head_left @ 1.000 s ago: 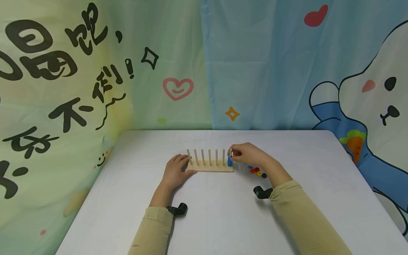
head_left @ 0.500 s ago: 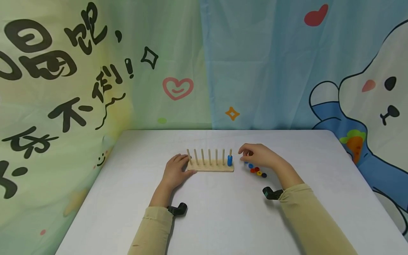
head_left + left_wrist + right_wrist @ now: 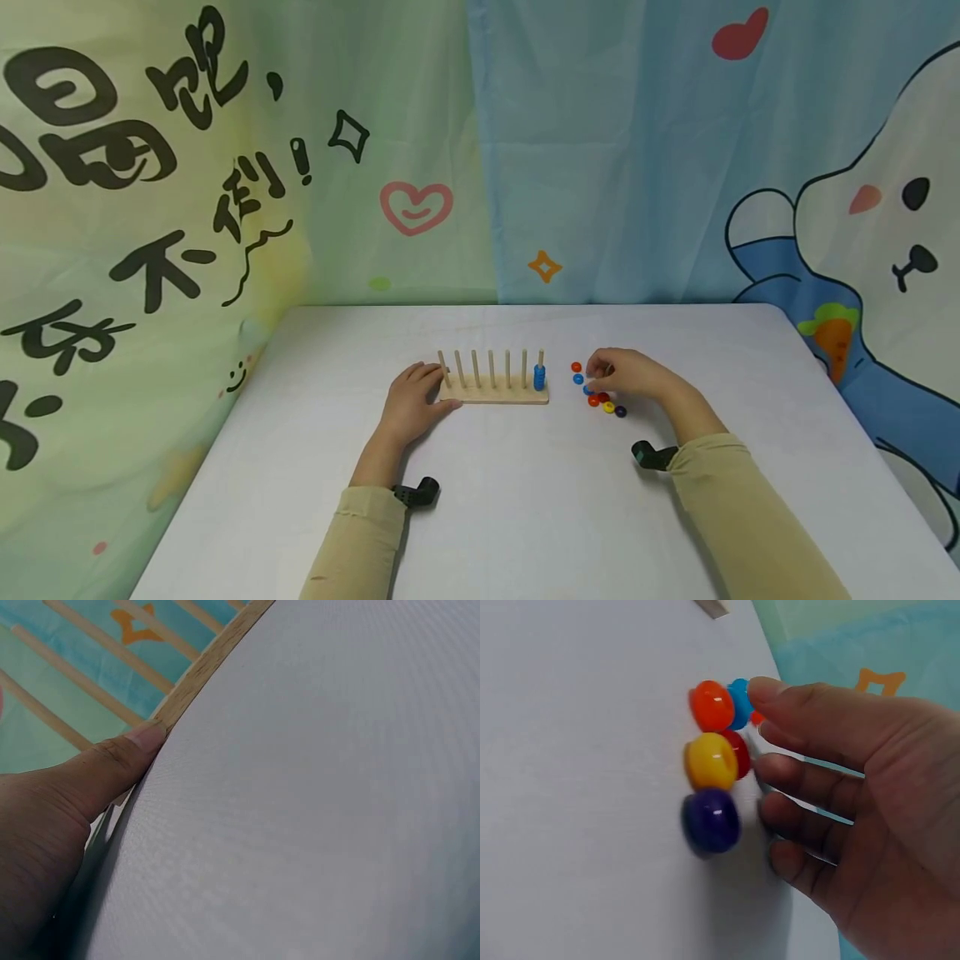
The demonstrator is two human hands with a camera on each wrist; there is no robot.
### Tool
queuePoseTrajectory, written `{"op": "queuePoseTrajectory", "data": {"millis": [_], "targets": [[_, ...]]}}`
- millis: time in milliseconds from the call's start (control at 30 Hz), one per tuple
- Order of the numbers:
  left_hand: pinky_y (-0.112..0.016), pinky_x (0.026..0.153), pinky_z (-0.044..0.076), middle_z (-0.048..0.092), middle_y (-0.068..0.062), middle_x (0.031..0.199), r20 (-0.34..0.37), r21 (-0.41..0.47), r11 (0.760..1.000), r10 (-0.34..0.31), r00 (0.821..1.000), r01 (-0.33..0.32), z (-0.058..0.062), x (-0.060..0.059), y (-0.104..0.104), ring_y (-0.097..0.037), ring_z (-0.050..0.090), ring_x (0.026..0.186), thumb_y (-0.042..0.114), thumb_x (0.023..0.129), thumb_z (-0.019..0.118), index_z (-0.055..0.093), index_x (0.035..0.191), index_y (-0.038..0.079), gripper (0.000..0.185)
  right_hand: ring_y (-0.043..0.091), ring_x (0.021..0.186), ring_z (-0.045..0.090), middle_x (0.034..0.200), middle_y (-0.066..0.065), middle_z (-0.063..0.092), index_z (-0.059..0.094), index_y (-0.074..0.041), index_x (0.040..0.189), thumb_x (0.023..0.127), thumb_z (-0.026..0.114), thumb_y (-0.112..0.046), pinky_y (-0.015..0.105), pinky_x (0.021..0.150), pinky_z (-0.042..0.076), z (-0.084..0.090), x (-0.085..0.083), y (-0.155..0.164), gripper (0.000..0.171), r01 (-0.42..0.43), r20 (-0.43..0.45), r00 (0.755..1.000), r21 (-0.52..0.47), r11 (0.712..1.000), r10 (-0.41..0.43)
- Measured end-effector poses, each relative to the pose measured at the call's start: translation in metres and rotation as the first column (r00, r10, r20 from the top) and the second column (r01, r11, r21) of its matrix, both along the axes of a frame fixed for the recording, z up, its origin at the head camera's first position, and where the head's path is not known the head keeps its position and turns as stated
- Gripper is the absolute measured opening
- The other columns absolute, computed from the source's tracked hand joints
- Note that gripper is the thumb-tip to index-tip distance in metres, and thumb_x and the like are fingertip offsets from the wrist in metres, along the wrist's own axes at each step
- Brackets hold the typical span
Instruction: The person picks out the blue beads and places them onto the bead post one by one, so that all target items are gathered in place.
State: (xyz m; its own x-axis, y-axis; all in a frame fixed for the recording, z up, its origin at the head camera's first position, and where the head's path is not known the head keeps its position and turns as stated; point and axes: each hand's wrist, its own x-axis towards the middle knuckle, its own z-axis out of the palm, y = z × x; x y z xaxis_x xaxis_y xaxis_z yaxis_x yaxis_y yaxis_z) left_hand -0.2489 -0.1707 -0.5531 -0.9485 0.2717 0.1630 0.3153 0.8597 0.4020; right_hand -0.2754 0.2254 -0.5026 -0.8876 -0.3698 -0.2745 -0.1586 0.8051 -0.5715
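A wooden peg board with several upright pegs lies mid-table. Blue beads are stacked on its rightmost peg. My left hand rests at the board's left end, and its straight thumb presses the front edge of the board. My right hand hovers over loose beads to the right of the board, holding nothing. In the right wrist view, my right hand has loosely curled fingers. Its thumb tip is by a blue bead, beside orange, yellow, red and purple beads.
The white table is backed by a printed cloth wall. An orange bead and a blue bead lie apart, between the board and my right hand. Black wrist camera mounts sit by both sleeves.
My right hand let go of a blue bead on the rightmost peg and moved right and down to the loose beads. My left hand stayed put.
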Motion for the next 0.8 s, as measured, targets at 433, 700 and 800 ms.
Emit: {"op": "queuePoseTrajectory", "data": {"millis": [433,700,800], "targets": [[-0.051,0.12,0.03,0.056,-0.008,0.143,-0.009,0.003,1.0,-0.003,1.0,0.003,-0.0014,-0.0002,-0.0013,-0.033,0.041,0.141,0.051,0.084,0.074,0.059,0.138,0.012,0.068,0.019,0.084,0.052,0.092,0.003,0.058,0.064,-0.012,0.108,0.093,0.069,-0.023,0.029,0.07,0.045,-0.0076,-0.0035,0.0016,0.02,0.027,0.012,1.0,-0.002,1.0,-0.027],[-0.052,0.119,0.032,0.057,-0.008,0.142,-0.022,-0.001,1.0,-0.01,1.0,0.01,-0.0022,-0.0013,-0.0012,-0.033,0.042,0.14,0.051,0.085,0.073,0.059,0.137,0.012,0.067,0.021,0.09,0.053,0.098,0.004,0.06,0.067,-0.013,0.11,0.092,0.071,-0.022,0.03,0.077,0.048,-0.0106,-0.0046,0.0032,0.021,0.031,0.012,0.999,-0.028,0.999,-0.031],[-0.052,0.119,0.032,0.057,-0.008,0.142,-0.017,0.004,1.0,-0.009,1.0,0.009,-0.0018,-0.0009,-0.0013,-0.033,0.042,0.141,0.051,0.085,0.073,0.059,0.138,0.012,0.068,0.022,0.089,0.053,0.098,0.006,0.06,0.067,-0.012,0.108,0.091,0.071,-0.02,0.03,0.075,0.049,-0.0105,-0.0049,0.0022,0.019,0.026,0.024,0.999,-0.036,0.999,-0.025]]}}
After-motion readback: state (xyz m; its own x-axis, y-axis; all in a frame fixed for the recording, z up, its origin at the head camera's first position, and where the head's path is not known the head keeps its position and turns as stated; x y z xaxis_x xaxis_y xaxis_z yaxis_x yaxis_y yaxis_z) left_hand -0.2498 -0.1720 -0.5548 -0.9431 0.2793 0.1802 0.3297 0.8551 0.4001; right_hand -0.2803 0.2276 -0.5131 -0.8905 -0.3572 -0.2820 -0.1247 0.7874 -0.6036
